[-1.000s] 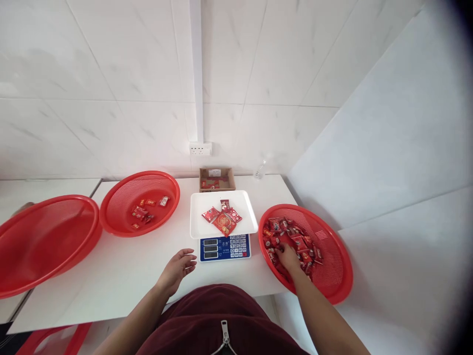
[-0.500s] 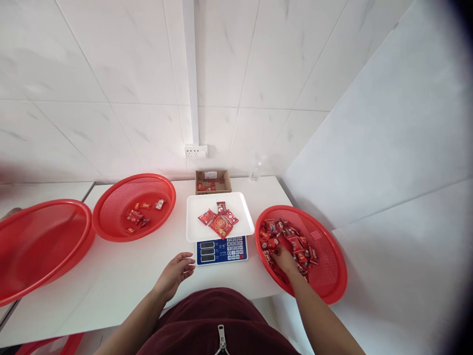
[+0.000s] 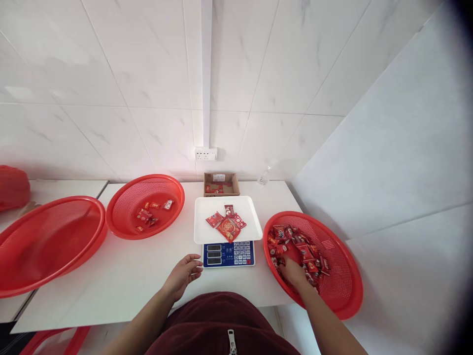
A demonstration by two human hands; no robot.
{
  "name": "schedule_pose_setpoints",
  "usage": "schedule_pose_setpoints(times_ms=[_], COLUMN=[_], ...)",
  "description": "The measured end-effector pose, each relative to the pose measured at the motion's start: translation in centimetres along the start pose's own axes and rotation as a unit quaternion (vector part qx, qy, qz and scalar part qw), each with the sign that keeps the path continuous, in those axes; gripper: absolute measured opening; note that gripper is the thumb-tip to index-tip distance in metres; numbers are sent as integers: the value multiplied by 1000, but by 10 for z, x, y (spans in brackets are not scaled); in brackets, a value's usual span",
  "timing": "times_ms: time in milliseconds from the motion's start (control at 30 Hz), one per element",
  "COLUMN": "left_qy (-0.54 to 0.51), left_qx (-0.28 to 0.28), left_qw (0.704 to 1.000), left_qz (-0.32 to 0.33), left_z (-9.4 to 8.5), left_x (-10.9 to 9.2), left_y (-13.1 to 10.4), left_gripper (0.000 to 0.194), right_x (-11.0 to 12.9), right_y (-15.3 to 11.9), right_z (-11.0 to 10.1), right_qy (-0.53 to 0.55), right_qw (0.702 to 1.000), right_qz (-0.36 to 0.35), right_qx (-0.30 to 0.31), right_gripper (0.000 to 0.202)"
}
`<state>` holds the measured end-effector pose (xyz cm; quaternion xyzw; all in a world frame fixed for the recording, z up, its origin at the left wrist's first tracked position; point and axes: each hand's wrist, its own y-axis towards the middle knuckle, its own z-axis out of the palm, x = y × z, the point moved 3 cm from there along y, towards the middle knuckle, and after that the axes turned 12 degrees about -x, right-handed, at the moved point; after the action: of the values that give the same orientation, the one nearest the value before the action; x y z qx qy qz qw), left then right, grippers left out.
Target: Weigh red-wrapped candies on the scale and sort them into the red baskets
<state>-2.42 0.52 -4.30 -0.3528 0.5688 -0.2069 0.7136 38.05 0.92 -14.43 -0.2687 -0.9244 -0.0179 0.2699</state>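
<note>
My right hand [image 3: 293,272] reaches into the right red basket [image 3: 347,276], its fingers bent together among many small red snack packets [image 3: 305,251]. What lies between those fingers is hidden. Near the left edge of a digital scale [image 3: 229,254], my left hand [image 3: 185,275] hovers with loosely curved fingers apart, holding nothing. The scale has a blue keypad panel and a white tray [image 3: 203,219] on top. On that tray, a larger red packet [image 3: 228,229] lies in front of three smaller red packets [image 3: 229,211].
A red basket [image 3: 121,197] with several small packets stands left of the scale. Another red basket [image 3: 84,246] is farther left, near a red bag [image 3: 14,187]. Behind the scale are a cardboard box [image 3: 221,192] holding red packets and a clear plastic bottle [image 3: 264,176].
The view has shifted, moving everything slightly right in the picture. My right hand has shifted slightly among the packets, and more red basket bottom shows beside it. The tray's packets stay the same.
</note>
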Motion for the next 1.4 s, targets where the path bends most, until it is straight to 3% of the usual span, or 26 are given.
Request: schedule_pose_setpoints(times_ms=[67,133,267,333,467,533,633,700,800,900,1000,1167,1267,1333,1400], left_qy=[-2,-5,-5,-3,-6,-9,-19,-24,-25,-29,-28,-8,82,153,226], left_qx=[0,0,-5,-6,6,8,-4,-20,-44,-47,-38,-42,-88,-158,-255], left_qw=[1000,1000,1000,1000,1000,1000,1000,999,999,998,999,998,985,953,886], left_qz=[-1,1,2,0,8,16,22,20,10,9,14,38,120,207,314], left_z=[-1,-3,-5,-3,1,-1,-10,-20,-31,-34,-32,-35,-45,-58,-76], left_x=[0,0,1,0,-2,-2,0,4,9,9,6,4,-1,-14,-38], left_y=[0,1,1,1,-3,-4,-6,-6,-6,-6,-4,7,19,29,36], left_gripper=[33,32,31,31,31,31,31,32,32,32,32,30,27,30,38], right_x=[6,18,71,109,177,199,215,217,213,208,207,192,162,134,105], right_y=[-3,-3,3,7,15,17,14,8,-7,-16,-17,-10,-10,-12,-17], right_z=[-5,-18,-45,-44,-16,-1,13,19,29,37,40,31,17,9,5], right_qy=[-45,-52,88,167,227,225,169,104,-3,-83,-103,-45,9,14,-12], right_qw=[999,997,985,980,970,968,970,965,949,937,933,938,934,932,942], right_qz=[23,46,11,-40,-79,-104,-173,-240,-307,-318,-324,-344,-345,-325,-276], right_qx=[9,-26,-145,-102,19,49,38,25,73,122,114,14,-97,-158,-188], right_gripper=[27,37,42,40,46,50,53,53,54,55,53,48,44,46,51])
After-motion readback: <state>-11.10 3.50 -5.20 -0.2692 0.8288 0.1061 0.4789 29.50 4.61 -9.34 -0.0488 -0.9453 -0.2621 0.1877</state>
